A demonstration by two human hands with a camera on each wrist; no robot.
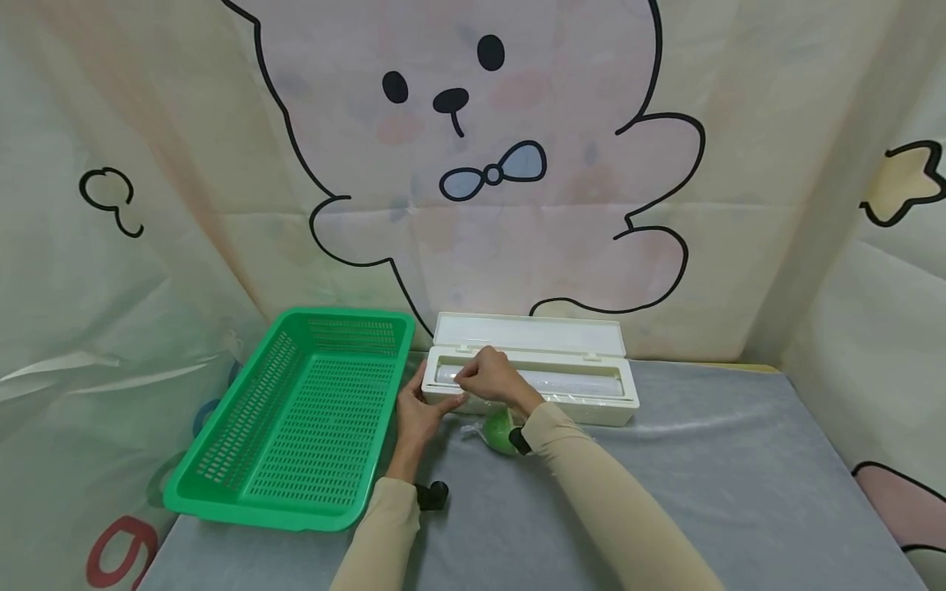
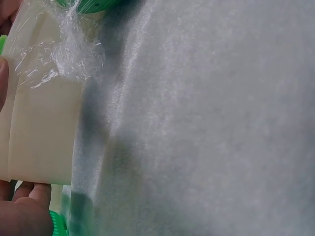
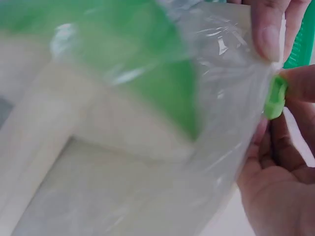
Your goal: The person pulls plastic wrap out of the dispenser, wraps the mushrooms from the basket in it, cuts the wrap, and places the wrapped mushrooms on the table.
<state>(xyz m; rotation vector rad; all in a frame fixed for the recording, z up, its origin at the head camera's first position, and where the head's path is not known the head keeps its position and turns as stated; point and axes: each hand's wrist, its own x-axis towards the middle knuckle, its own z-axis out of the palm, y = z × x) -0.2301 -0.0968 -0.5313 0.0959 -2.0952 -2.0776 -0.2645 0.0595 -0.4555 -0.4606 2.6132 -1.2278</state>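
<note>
A white cling film dispenser box [image 1: 621,405] stands at the back of the table, its lid [image 1: 528,335] raised and a roll of film [image 1: 569,382] inside. My left hand [image 1: 421,414] grips the box's left end, thumb along the front and fingers round the end. My right hand [image 1: 498,377] is over the left part of the box, pinching a small green slider cutter [image 3: 275,98] at the edge of the stretched film [image 3: 221,98]. Below the right wrist lies a rounded green thing [image 1: 498,432] wrapped in clear film, partly hidden by the forearm; its kind does not show.
A green plastic basket [image 1: 181,488] with slotted walls stands to the left of the box, close beside the left forearm. Grey cloth [image 1: 702,476] covers the table. Behind it hangs a printed curtain [image 1: 739,271], right at the table's back edge.
</note>
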